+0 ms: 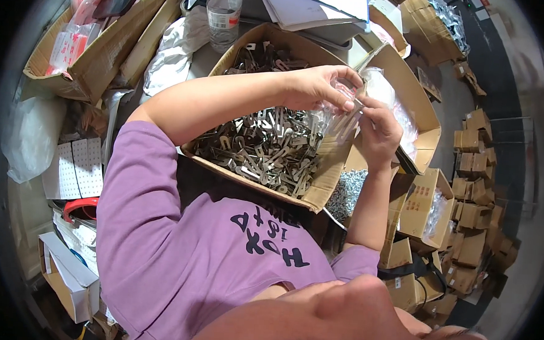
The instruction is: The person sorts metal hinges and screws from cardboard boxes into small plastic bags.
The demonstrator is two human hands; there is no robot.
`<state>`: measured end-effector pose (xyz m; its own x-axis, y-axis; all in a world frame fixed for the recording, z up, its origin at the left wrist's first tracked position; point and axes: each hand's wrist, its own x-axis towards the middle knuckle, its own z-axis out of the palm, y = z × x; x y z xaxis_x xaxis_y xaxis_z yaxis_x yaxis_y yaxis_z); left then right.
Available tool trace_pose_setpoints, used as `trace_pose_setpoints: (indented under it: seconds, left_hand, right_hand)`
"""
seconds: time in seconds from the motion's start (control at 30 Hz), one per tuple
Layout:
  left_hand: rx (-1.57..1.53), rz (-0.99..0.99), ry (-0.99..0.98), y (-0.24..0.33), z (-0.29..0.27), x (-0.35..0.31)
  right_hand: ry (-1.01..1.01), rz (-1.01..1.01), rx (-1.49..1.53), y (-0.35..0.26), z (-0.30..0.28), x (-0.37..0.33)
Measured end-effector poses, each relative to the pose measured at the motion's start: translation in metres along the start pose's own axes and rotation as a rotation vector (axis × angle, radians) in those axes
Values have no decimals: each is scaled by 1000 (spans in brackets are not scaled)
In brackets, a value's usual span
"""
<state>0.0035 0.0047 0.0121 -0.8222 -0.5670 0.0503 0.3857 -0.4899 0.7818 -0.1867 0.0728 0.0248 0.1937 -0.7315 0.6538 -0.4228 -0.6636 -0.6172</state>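
Note:
My left hand point(323, 88) and my right hand point(381, 131) meet above the right side of an open cardboard box point(330, 173). Between them they pinch a small clear plastic bag point(345, 119), which hangs down over the box. Fingers of both hands are closed on its upper part. Whether anything lies inside the bag is hard to make out. A heap of flat metal clips point(272, 142) with slots fills the box beneath my left forearm. Some darker pieces show beyond the forearm.
At the right stands another open box point(431, 132) with plastic bags inside. Small silvery parts point(348, 191) lie below my right hand. A water bottle point(223, 16) stands behind the clips box. Papers point(311, 6) lie at the back. Several cartons point(473, 187) are stacked far right.

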Motion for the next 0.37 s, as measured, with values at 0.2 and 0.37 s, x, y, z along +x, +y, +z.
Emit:
trace_pose_setpoints:
  seconds: [0.2,0.37]
  left_hand:
    - [281,1,-18,1,-2,2]
    - [1052,156,21,-9,-1,3]
  right_hand:
    - [141,131,56,-10,-11,-5]
    - [81,362,356,-11,-16,-8]
